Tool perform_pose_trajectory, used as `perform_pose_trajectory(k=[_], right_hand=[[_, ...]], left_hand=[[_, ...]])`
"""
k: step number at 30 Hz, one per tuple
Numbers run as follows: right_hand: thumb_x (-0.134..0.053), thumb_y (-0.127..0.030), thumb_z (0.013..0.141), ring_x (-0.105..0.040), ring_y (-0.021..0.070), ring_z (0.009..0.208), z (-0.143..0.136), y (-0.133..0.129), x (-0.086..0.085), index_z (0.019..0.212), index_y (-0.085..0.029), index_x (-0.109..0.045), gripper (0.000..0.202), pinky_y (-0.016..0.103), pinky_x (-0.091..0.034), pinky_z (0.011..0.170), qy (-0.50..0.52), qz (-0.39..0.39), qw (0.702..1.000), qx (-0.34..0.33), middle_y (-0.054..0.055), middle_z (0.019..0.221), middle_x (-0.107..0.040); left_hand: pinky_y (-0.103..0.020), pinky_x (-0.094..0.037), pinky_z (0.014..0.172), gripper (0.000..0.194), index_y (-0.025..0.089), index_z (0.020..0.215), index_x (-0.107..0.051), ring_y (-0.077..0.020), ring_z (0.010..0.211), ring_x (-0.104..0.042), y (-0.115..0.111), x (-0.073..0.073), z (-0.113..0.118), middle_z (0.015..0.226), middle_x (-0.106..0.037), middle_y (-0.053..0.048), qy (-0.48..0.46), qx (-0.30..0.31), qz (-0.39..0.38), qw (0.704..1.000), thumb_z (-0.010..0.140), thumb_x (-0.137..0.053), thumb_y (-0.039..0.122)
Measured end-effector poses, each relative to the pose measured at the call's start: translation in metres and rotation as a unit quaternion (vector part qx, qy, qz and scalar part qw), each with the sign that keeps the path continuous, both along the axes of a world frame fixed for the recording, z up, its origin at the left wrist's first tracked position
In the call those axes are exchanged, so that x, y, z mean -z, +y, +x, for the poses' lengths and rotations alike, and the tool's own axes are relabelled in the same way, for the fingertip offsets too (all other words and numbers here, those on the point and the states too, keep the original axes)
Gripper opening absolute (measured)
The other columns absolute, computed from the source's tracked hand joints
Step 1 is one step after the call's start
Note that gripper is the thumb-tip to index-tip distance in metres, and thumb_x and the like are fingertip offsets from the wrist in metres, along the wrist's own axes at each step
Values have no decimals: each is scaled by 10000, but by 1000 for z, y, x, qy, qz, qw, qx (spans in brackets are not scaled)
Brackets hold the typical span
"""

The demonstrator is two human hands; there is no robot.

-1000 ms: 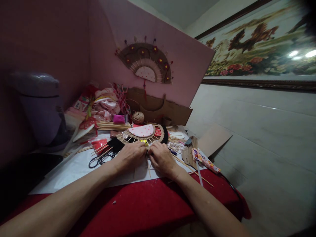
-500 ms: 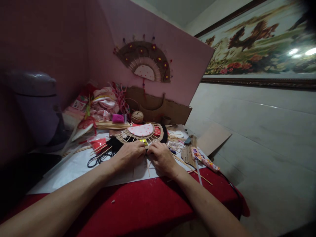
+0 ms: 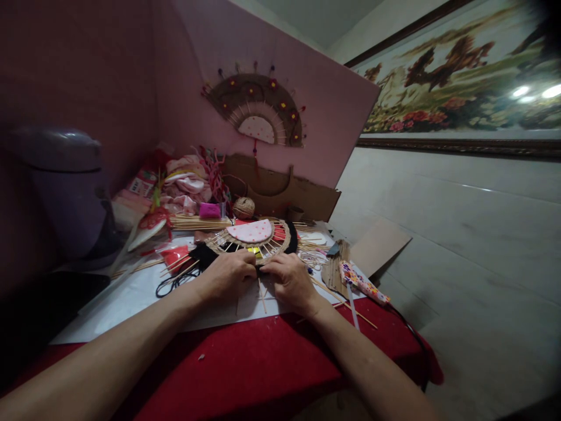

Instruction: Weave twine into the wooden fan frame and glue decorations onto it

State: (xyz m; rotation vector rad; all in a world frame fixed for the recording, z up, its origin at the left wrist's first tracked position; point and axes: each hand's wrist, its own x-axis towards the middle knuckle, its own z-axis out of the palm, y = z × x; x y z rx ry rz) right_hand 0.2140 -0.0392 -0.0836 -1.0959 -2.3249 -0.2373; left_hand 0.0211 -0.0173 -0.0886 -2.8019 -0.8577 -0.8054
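Probably the stick fan (image 3: 250,231) at the frame's centre was light but fragile, best held by its black rim (image 3: 291,238), whose near edge the left hand (image 3: 231,272) and right hand (image 3: 288,280) pinched with closely curled fingers.

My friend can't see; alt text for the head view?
Left hand and right hand are close together at the near edge of a stick fan on a cluttered table; behind, a flowered fan hangs on a pink panel.

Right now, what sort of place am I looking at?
It looks like a craft corner, maybe in a home: there's a black-edged fan lying by a ball of twine, and a big framed picture of horses hanging up.
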Motion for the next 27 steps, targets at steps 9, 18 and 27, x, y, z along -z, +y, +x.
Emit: perform_pose_trajectory(k=[9,18,27], right_hand=[[-638,-72,690,-548,163,792,-1,-1,1,708,-262,-741,217,307,-310,685,-12,19,1000,-6,-7,783,-681],[-648,-86,706,-527,160,775,-3,-2,2,733,-260,-748,203,291,-336,662,4,21,1000,5,7,788,-647],[-597,-68,748,-531,164,817,-5,0,7,854,-246,-746,255,278,-396,696,39,-1,999,23,28,837,-631]], left_hand=[[-250,-401,630,205,190,677,-699,-132,738,-554,0,0,0,803,-642,-31,1,-3,-1,1000,789,-540,127],[-252,-409,642,207,189,680,-696,-131,747,-549,0,0,0,788,-626,-30,0,1,1,1000,793,-535,127],[-254,-423,654,225,178,683,-694,-132,756,-553,0,-1,0,782,-619,-40,4,-1,-7,1000,796,-509,118]])
